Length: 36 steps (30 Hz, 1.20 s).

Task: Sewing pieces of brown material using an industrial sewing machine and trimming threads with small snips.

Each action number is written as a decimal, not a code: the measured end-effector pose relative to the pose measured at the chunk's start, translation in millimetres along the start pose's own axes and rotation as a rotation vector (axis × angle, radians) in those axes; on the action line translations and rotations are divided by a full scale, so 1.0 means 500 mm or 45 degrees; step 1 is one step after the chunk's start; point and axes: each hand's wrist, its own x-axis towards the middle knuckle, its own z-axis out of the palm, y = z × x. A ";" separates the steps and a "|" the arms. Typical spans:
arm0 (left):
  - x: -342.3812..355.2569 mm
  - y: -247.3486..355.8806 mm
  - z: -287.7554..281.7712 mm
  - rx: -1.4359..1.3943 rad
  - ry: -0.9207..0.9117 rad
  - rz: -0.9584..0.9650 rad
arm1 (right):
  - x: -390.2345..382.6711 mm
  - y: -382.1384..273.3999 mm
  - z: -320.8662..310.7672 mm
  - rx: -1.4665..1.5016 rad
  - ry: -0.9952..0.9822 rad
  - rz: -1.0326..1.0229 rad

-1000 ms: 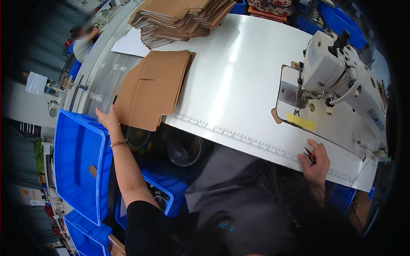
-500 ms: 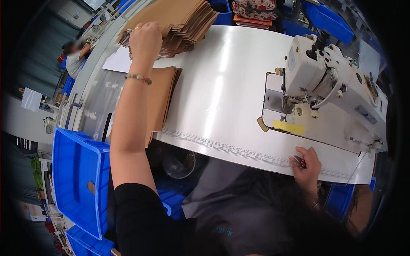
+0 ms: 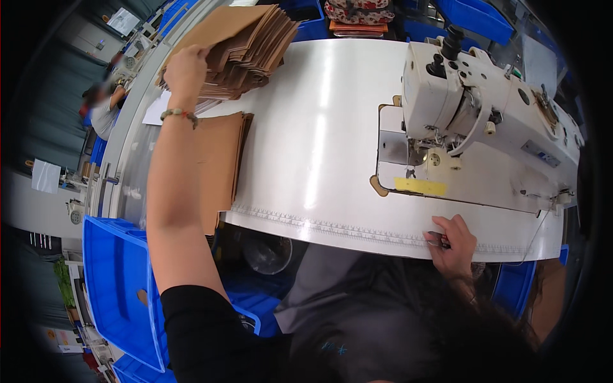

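Note:
My left hand (image 3: 185,73) reaches far left, its fingers closed over the near left edge of a thick, fanned stack of brown flat pieces (image 3: 239,48). How many layers it pinches is hidden. Nearer to me, partly under my left forearm, lies a lower pile of brown pieces (image 3: 217,163). Close to the table's front edge on the right, my right hand (image 3: 456,246) rests with curled fingers around a small dark tool, apparently thread snips (image 3: 439,239). A white sewing machine (image 3: 472,108) stands just beyond that hand.
A printed ruler strip (image 3: 332,228) runs along the front of the white table (image 3: 287,147). Yellow tape (image 3: 419,186) marks the machine bed. Blue bins (image 3: 121,281) stand at the left, with others beyond the table. White paper (image 3: 155,110) lies beneath the stack. Another person (image 3: 105,112) sits far left.
The whole view has shifted, so table and machine sit further left. My left hand stays at the stack's edge, and the stack's layers look more fanned. My right hand keeps its small tool.

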 end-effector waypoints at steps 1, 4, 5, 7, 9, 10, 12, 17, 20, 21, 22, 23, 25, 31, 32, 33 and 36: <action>0.019 -0.054 -0.012 -0.073 0.082 -0.059 | 0.003 -0.003 0.003 0.028 -0.011 -0.024; 0.051 -0.093 -0.063 -0.088 0.320 -0.093 | 0.010 -0.005 0.015 0.058 -0.023 -0.019; 0.048 -0.065 -0.081 -0.067 0.349 0.016 | 0.011 -0.003 0.014 0.055 -0.014 -0.028; 0.000 0.036 -0.146 -0.047 0.281 0.200 | 0.010 0.007 0.020 -0.015 0.018 -0.011; -0.084 0.115 -0.164 0.030 0.199 0.520 | 0.007 0.007 0.015 -0.060 0.046 -0.101; -0.135 0.142 -0.154 0.014 0.233 0.702 | 0.005 0.003 0.010 -0.052 0.053 -0.104; -0.253 0.198 -0.162 -0.079 -0.093 0.883 | 0.005 0.008 0.009 -0.059 0.050 -0.137; -0.462 0.258 -0.170 -0.276 -0.444 1.150 | 0.033 -0.006 0.014 -0.148 -0.037 -0.386; -0.504 0.287 -0.202 -0.376 -0.509 1.207 | 0.067 -0.031 0.020 -0.218 -0.094 -0.587; -0.512 0.293 -0.210 -0.493 -0.518 1.205 | 0.077 -0.036 0.027 -0.221 -0.096 -0.582; -0.515 0.298 -0.216 -0.610 -0.525 1.203 | 0.087 -0.039 0.034 -0.323 -0.124 -0.618; -0.513 0.300 -0.224 -0.615 -0.526 1.208 | 0.094 -0.037 0.040 -0.424 -0.153 -0.652; -0.509 0.301 -0.236 -0.913 -0.698 1.027 | 0.108 -0.012 0.055 -0.432 -0.165 -0.659; -0.504 0.263 -0.167 -0.710 -0.726 0.981 | 0.112 0.096 -0.011 -0.517 -0.165 -0.503; -0.506 0.269 -0.152 -0.756 -0.818 1.016 | 0.110 0.114 -0.024 -0.517 -0.173 -0.503; -0.502 0.282 -0.148 -0.761 -0.823 1.012 | 0.110 0.131 -0.035 -0.519 -0.142 -0.469; -0.490 0.344 -0.137 -0.806 -0.799 1.086 | 0.111 0.171 -0.066 -0.574 -0.104 -0.391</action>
